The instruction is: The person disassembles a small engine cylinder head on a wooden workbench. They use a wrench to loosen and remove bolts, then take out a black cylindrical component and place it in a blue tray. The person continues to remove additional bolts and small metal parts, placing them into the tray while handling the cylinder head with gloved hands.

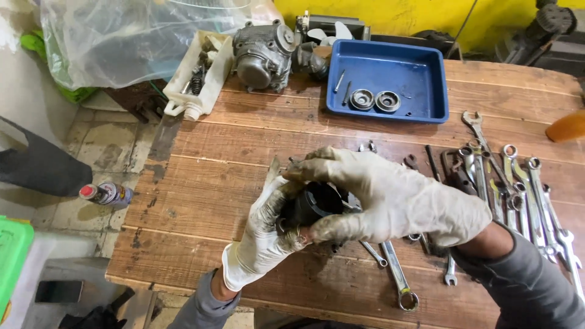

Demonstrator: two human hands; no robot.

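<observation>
While both gloved hands met above the middle of the surface (201,183), they held a short black cylinder (314,204) between them. It looked dark, greasy and hollow, with a round open mouth. That mouth faced up toward the camera and a little to the right, so its long axis ran from lower left to upper right, tilted off the planks; how far it reached back into the palm was hidden. The left hand (265,234) cupped it from below, fingers (286,234) curled shut around its lower end. The right hand (390,198) came over the top, its fingers (317,167) closed on the rim. Both white gloves were smeared with grime.

Worn brown wooden planks, stained dark in patches, made up the surface. Wrenches (518,189) lay in a loose row at the right, more under the right hand. A blue tray (426,79) at the far side held two round metal rings (375,100) and a few pins. Beside it sat a grey carburettor (262,55) and a white cut-open jug (210,85) of small parts, with a clear plastic bag (122,42) behind. A spray can (106,194) stood on the tiled floor at the left; the far wall (396,15) was yellow.
</observation>
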